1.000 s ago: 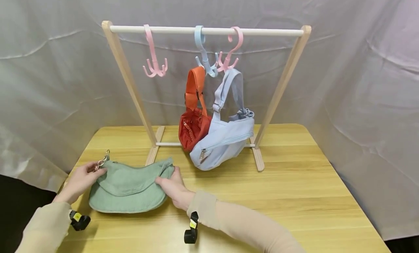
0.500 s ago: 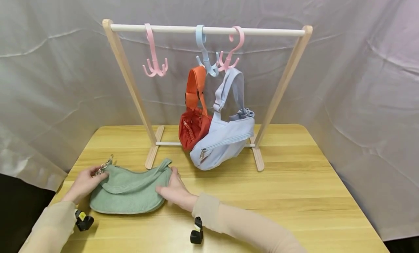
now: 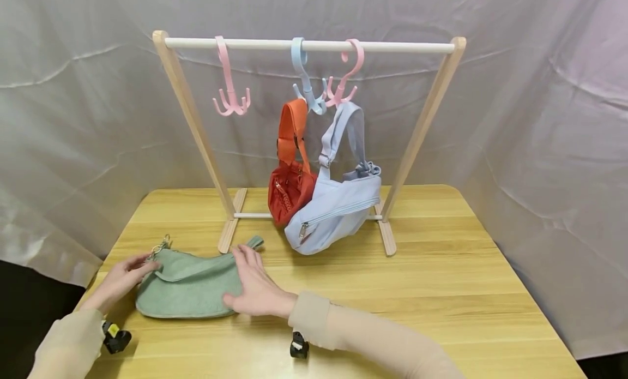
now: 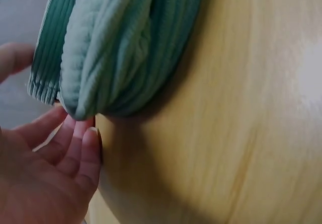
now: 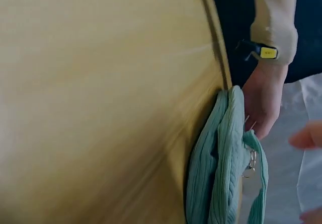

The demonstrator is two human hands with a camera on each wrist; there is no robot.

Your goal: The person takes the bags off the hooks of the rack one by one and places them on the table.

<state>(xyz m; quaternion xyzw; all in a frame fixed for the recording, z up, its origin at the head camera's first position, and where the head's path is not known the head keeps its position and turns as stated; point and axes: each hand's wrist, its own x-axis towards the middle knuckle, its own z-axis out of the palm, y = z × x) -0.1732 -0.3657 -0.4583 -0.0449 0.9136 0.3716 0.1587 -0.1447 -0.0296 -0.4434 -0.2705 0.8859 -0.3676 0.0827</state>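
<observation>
A green ribbed shoulder bag point(image 3: 191, 294) rests at the table's left front, its strap laid across the front. At its left end, by the metal chain point(image 3: 158, 249), my left hand point(image 3: 118, 281) holds the bag's corner. In the left wrist view the strap point(image 4: 48, 53) runs between thumb and fingers, with the fingertips at the corner. Over the bag's right end spreads my right hand point(image 3: 255, 289), fingers extended. The right wrist view shows only its fingertips at the edge, apart from the bag.
Behind stands a wooden rack point(image 3: 191, 117) with a white bar point(image 3: 417, 47). A pink hook point(image 3: 230, 84) hangs left. A red bag point(image 3: 289, 193) and a pale blue bag point(image 3: 338, 210) hang from a blue hook point(image 3: 304, 73) and another pink hook point(image 3: 350, 73).
My right hand has loosened from the bag's right end and moved over its front, fingers spreading. The bag's upper right edge has sunk slightly. My left hand stays at the chain end.
</observation>
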